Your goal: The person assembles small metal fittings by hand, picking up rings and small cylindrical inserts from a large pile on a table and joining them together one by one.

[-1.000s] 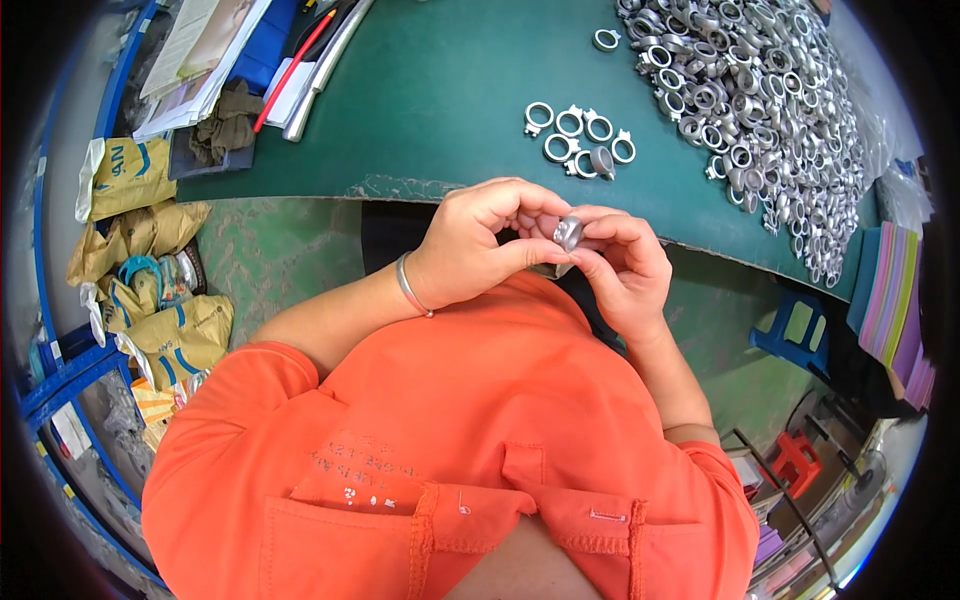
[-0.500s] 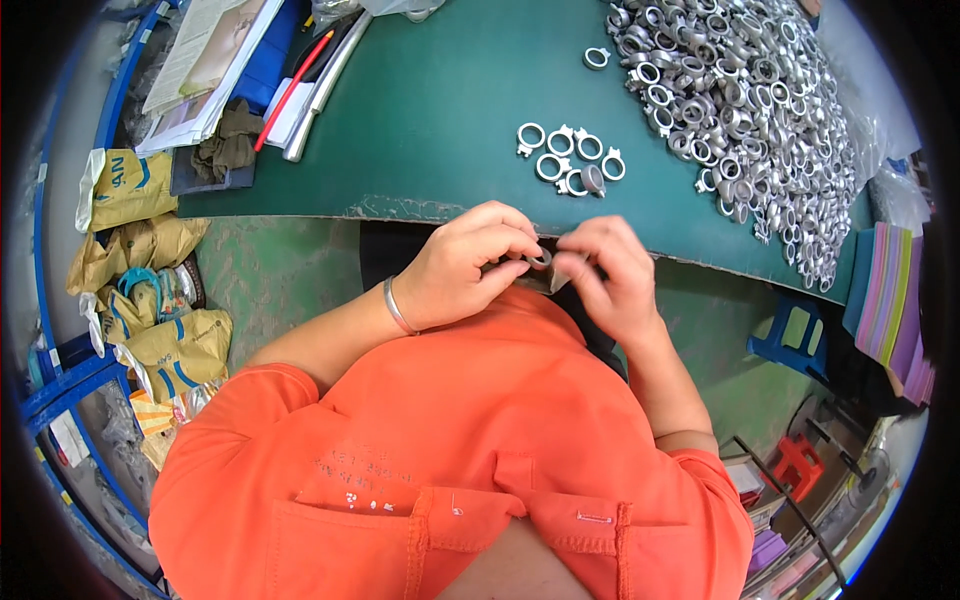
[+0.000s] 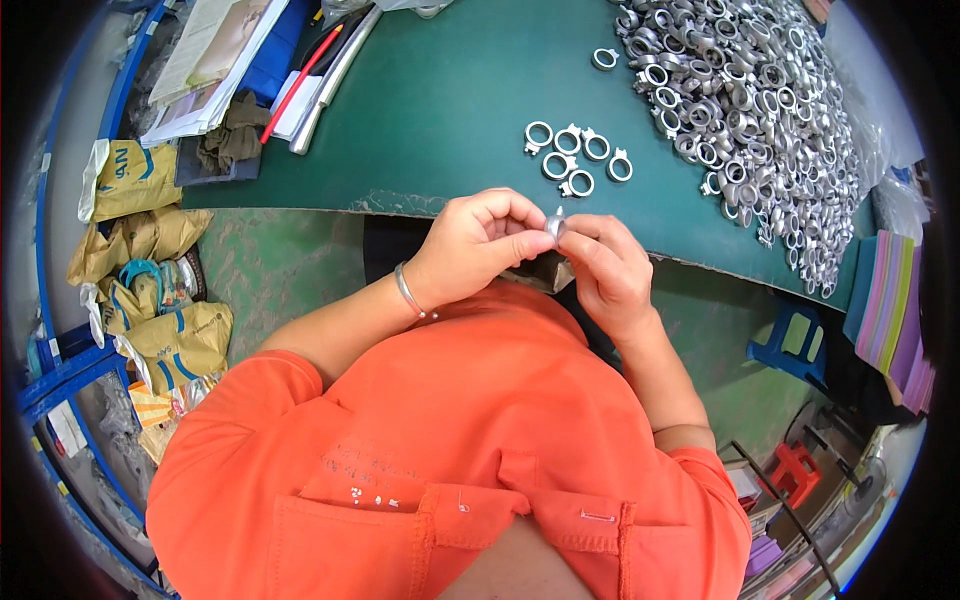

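Note:
Just in front of the table edge, a small grey metal ring (image 3: 555,228) with a pointed tab is pinched between my two hands, turned nearly edge-on. My left hand (image 3: 485,240) grips its left side with thumb and forefinger; a bangle circles that wrist. From the other side, my right hand (image 3: 610,268) closes its fingertips on the same ring. Beyond my hands, several loose metal rings (image 3: 577,183) with small tabs lie flat in a group on the green table (image 3: 450,120). Below the fingers shows a brownish thing (image 3: 545,270) that I cannot make out.
A large heap of metal rings (image 3: 740,110) covers the table's right side, with one stray ring (image 3: 604,59) beside it. Papers (image 3: 215,70) and a red pen (image 3: 300,85) lie at the left. A blue stool (image 3: 790,345) stands below the table, near coloured sheets (image 3: 885,300).
A darker, tilted ring at the group's near side is no longer there. My hands have come together, and my right fingers now meet the ring, which sits higher and edge-on.

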A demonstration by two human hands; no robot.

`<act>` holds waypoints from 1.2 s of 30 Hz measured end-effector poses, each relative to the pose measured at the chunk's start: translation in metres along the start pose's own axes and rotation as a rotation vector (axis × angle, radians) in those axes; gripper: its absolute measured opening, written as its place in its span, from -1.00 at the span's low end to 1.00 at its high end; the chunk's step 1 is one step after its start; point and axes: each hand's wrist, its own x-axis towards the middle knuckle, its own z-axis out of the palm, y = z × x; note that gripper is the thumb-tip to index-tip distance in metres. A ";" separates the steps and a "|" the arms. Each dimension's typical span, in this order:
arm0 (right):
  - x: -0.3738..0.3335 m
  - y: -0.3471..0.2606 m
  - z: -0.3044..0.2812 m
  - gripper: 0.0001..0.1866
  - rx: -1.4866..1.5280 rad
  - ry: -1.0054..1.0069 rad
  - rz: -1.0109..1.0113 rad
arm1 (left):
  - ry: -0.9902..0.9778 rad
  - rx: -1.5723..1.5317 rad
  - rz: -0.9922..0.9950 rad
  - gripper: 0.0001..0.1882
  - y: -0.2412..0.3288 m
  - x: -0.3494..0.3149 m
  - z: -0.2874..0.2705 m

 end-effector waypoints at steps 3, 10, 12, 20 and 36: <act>0.003 -0.013 0.002 -0.82 0.280 0.084 0.186 | 0.002 0.134 0.250 -0.85 -0.002 -0.001 -0.001; -0.019 -0.003 0.011 -0.71 0.609 0.134 0.259 | -0.012 0.642 0.649 -0.89 0.002 -0.003 -0.001; -0.015 -0.007 0.012 -0.71 0.615 0.151 0.248 | -0.041 0.581 0.517 -0.87 0.004 -0.003 -0.001; -0.001 -0.013 -0.004 -0.69 0.235 -0.150 -0.046 | -0.167 -0.073 -0.066 -0.86 0.000 -0.008 -0.009; 0.000 0.004 -0.002 -0.92 0.818 0.040 0.649 | 0.054 0.074 0.001 -0.84 -0.003 -0.004 -0.004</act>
